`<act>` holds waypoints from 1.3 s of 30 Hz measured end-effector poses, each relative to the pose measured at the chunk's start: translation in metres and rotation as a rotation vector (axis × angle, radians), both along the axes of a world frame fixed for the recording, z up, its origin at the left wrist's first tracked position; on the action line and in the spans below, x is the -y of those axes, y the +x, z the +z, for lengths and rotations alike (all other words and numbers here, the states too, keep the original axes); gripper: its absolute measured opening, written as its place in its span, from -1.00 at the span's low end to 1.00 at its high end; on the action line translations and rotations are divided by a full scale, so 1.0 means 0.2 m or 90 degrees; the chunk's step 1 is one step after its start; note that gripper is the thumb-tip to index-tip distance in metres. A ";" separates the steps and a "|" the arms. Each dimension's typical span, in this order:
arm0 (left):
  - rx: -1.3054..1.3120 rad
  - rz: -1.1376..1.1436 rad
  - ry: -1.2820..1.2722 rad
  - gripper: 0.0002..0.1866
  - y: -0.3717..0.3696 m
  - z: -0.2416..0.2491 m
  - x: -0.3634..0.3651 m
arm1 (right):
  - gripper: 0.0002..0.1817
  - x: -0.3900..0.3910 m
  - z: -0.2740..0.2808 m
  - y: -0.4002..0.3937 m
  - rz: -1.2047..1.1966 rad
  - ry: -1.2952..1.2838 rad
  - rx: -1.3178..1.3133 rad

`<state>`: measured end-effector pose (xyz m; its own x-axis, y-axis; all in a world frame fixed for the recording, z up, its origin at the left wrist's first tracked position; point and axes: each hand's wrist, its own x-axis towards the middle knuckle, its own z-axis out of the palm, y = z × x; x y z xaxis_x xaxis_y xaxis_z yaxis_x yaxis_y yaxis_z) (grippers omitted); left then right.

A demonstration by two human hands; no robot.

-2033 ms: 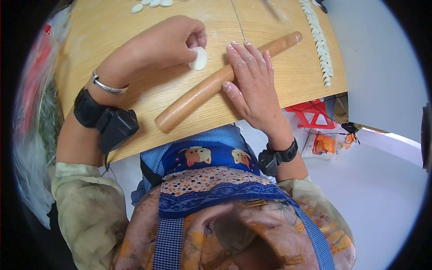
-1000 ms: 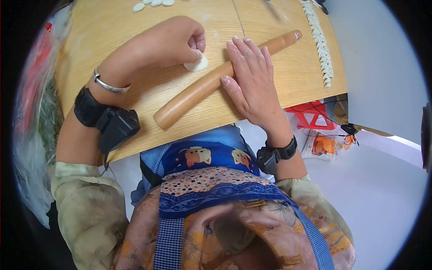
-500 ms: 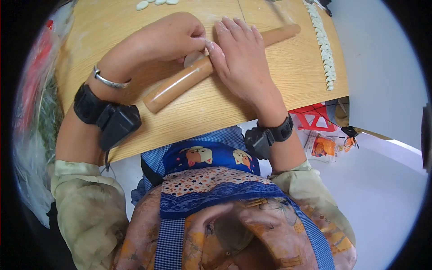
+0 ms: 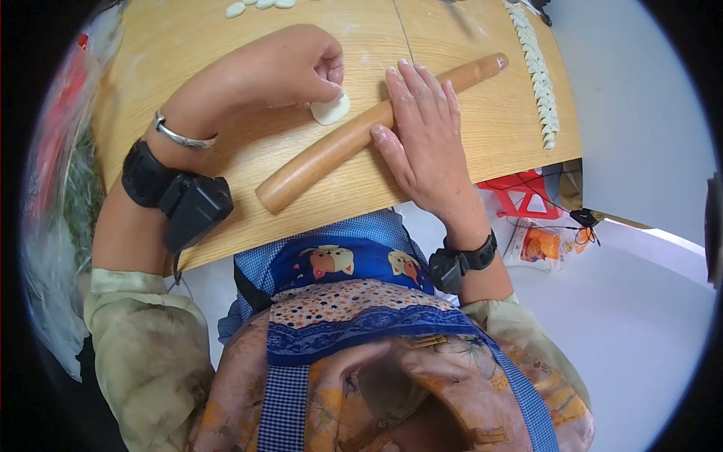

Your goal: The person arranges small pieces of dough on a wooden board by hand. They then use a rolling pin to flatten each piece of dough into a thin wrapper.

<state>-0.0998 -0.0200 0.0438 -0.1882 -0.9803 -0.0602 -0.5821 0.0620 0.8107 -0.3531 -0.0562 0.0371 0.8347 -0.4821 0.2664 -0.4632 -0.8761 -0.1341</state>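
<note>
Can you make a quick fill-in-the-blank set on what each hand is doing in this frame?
1. The right hand lies flat on the long wooden ____.
2. The left hand pinches the small white round of ____ lying on the light wooden table.
3. The row of folded white dumplings runs along the table's ____ edge.

Missing words: rolling pin; dough; right

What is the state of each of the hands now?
Left hand: closed, pinching the dough disc.
Right hand: open, flat on the rolling pin.
</note>
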 end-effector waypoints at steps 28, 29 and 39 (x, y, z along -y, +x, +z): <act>-0.026 -0.026 -0.019 -0.90 0.01 0.00 0.01 | -0.37 0.01 0.03 -0.04 0.012 0.018 0.007; -0.021 -0.019 -0.008 -0.90 0.02 0.00 0.01 | -0.37 0.01 0.03 -0.04 0.010 0.018 0.007; -0.049 0.039 0.088 -0.69 0.03 0.02 0.02 | -0.44 0.14 -0.05 0.25 0.017 -0.051 0.059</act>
<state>-0.0943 -0.0231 0.0480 -0.1384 -0.9733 -0.1833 -0.5172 -0.0868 0.8514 -0.3035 -0.0835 0.0280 0.8168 -0.4342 0.3798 -0.4287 -0.8974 -0.1041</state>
